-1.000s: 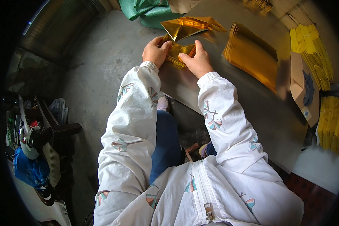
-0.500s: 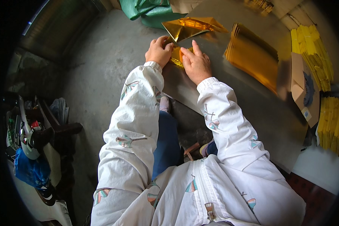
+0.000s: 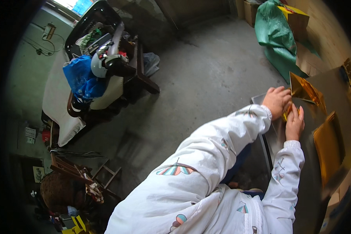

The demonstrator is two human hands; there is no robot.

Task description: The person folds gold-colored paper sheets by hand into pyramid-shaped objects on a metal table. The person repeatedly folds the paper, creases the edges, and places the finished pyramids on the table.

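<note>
On the grey tabletop (image 3: 314,117) near its left edge, my two hands are close together over a small piece of gold foil paper (image 3: 286,114). My left hand (image 3: 277,102) has its fingers closed at the far side of the foil. Just nearer and to the right, my right hand (image 3: 295,124) holds the same piece, its fingers fairly straight. Most of the foil is hidden under the fingers. Beyond my hands stands a folded, shiny gold foil shape (image 3: 309,90). To the right lies a stack of gold foil sheets (image 3: 328,146).
A green plastic sack (image 3: 275,37) and a cardboard box (image 3: 298,23) are at the far right. Across the concrete floor (image 3: 195,74), a wooden chair (image 3: 138,74) carries a white helmet (image 3: 99,65) and a blue bag (image 3: 82,78). A wooden stool (image 3: 107,175) stands lower left.
The view has swung left, bringing the cluttered chair and wall into sight, while hands and table shift to the right of the picture. Both hands stay on the small gold foil piece.
</note>
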